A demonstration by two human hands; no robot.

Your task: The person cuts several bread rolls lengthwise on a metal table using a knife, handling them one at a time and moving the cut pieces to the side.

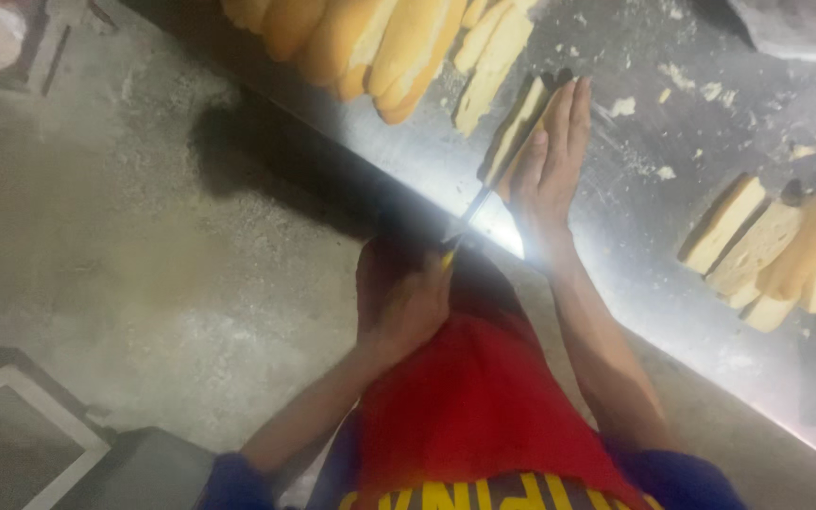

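Observation:
My left hand (399, 302) is closed around the handle of a knife (472, 210), at the edge of a steel table (635, 217). The blade runs up into the side of a flat piece of pale bread (514, 127) with a dark crust. My right hand (552, 161) lies flat on that bread with straight fingers, pressing it against the tabletop. The blade's tip is hidden inside the bread.
Several golden long loaves (361, 38) are stacked at the table's far end. A row of cut bread pieces (776, 250) lies at the right. Crumbs (668, 94) dot the steel. A grey concrete floor (144, 236) fills the left, and a dark box (21, 434) sits at the lower left.

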